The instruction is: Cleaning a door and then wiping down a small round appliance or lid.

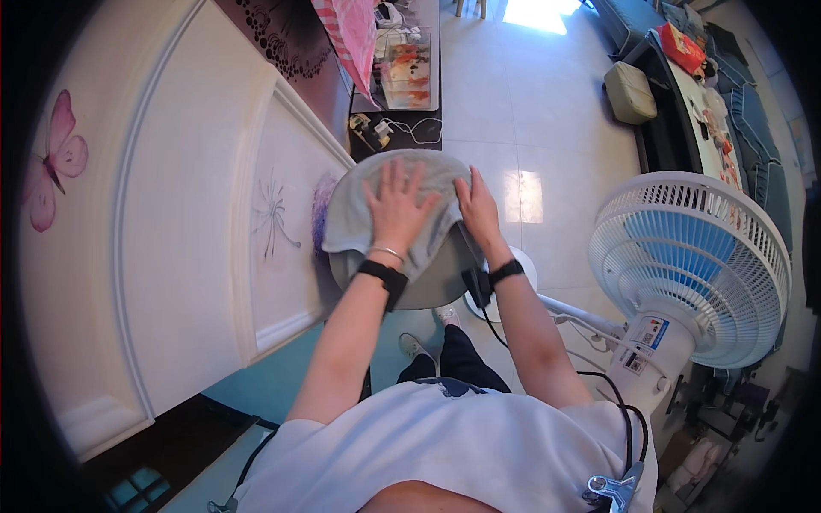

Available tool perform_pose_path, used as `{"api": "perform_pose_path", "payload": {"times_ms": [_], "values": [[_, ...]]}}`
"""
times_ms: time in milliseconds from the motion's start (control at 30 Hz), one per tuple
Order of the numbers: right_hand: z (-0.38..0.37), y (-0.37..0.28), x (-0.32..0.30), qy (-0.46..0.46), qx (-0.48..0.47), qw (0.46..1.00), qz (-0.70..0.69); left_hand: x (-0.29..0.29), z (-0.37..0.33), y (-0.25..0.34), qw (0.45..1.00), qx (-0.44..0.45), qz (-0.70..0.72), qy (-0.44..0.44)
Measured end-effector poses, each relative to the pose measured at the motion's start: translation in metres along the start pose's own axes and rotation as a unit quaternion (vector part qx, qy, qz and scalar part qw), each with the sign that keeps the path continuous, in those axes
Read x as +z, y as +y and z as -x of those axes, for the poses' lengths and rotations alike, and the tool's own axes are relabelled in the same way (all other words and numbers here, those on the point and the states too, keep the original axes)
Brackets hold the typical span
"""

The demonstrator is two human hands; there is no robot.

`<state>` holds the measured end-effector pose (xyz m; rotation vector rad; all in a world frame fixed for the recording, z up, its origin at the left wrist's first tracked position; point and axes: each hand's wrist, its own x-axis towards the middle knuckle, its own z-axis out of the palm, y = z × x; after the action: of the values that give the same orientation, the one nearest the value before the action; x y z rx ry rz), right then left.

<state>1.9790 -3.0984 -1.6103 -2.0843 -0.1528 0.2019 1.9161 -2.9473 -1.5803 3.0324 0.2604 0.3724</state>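
A light grey cloth (352, 214) lies wrinkled over the top of a smooth grey flat thing (428, 291) with rounded corners. It looks like a seat or a backrest, though which one I cannot tell. My left hand (399, 205) rests flat on the cloth with its fingers spread. Along the right edge of the cloth lies my right hand (481, 212), fingers stretched out and the palm side toward the edge. Part of that palm is hidden. Both wrists carry black bands, and the left one also a thin bracelet.
A white standing fan (697, 265) with blue blades stands close on the right. White decorated panels (184, 205) run along the left. Beyond the cloth is a dark counter (402, 137) with cables and a clear tray. A beige stool (630, 92) stands by a long table at the far right.
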Motion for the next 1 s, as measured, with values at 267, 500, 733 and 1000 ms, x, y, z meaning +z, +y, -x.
{"api": "perform_pose_path", "payload": {"times_ms": [267, 500, 733, 1000], "values": [[0.01, -0.081, 0.092, -0.021, -0.34, 0.897, 0.28, -0.011, 0.06, -0.077, 0.975, -0.223, 0.012, 0.0], [0.15, -0.04, 0.03, -0.124, -0.359, 0.907, 0.181, -0.037, 0.202, -0.015, 0.992, -0.107, 0.028, -0.059], [0.147, -0.019, -0.012, -0.058, -0.282, 0.922, 0.257, -0.044, 0.151, 0.019, 0.993, 0.007, 0.035, -0.109], [-0.005, -0.06, 0.054, 0.041, -0.342, 0.906, 0.245, 0.005, 0.01, -0.064, 1.0, -0.015, -0.002, 0.018]]}}
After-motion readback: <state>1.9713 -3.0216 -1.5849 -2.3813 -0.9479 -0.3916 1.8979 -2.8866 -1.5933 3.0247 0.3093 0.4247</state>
